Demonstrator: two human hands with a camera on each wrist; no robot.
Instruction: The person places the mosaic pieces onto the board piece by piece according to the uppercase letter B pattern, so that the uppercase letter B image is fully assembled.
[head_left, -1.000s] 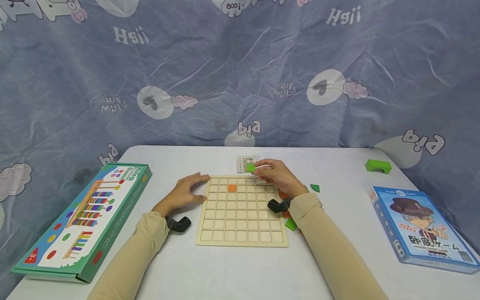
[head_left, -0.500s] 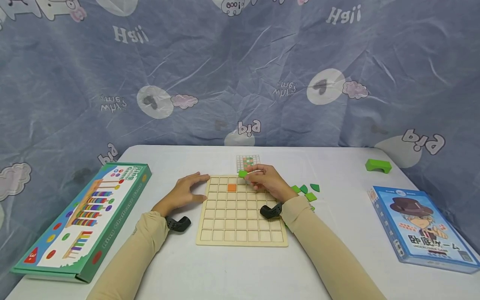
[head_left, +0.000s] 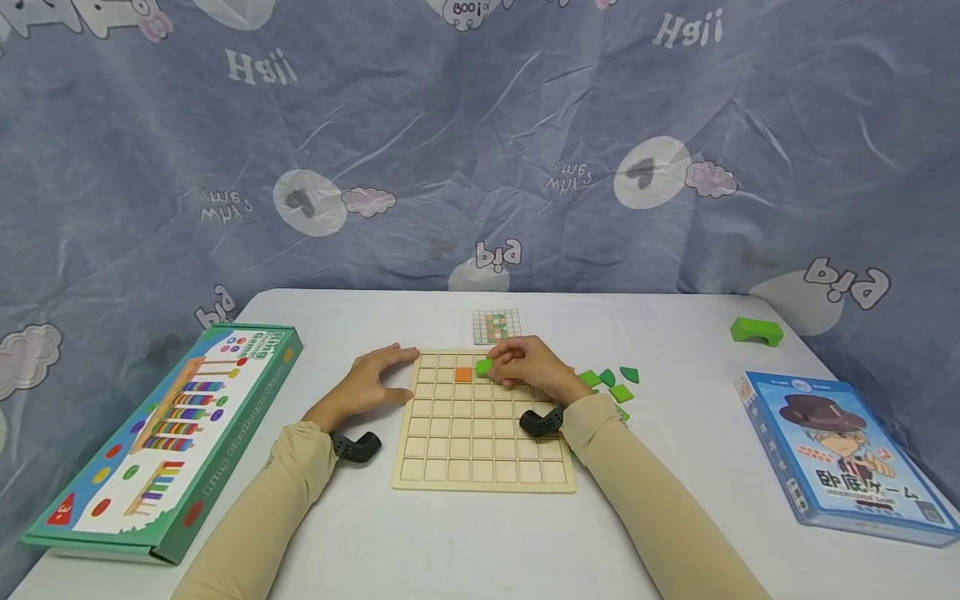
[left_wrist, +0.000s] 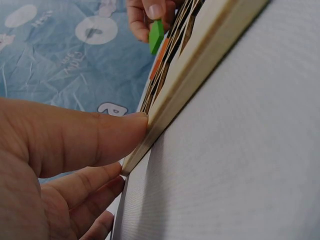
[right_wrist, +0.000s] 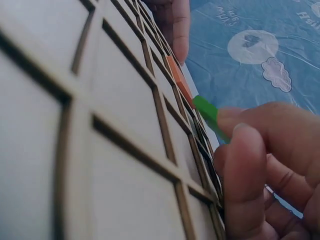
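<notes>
My right hand [head_left: 531, 367] pinches a green square tile [head_left: 483, 367] between thumb and finger, tilted over the upper rows of a wooden grid board [head_left: 483, 446]. Just left of it, an orange square tile [head_left: 463, 375] sits in a cell of the second row. The right wrist view shows the green tile [right_wrist: 207, 112] in the fingertips, close beside the orange tile [right_wrist: 179, 80]. At the board's upper left edge rests my left hand [head_left: 367, 383], fingers spread. Its thumb [left_wrist: 100, 135] touches the board's side in the left wrist view.
Behind the board lies a small pattern card [head_left: 495, 323]. Loose green tiles [head_left: 621, 393] are scattered right of the board, partly hidden by the right arm. A green box [head_left: 172, 433] stands left, a blue box [head_left: 847, 454] right, and a green arch block [head_left: 756, 332] back right.
My right hand has carried the green tile left and down from near the card to beside the orange tile. More loose tiles show on the right. The left hand stays put.
</notes>
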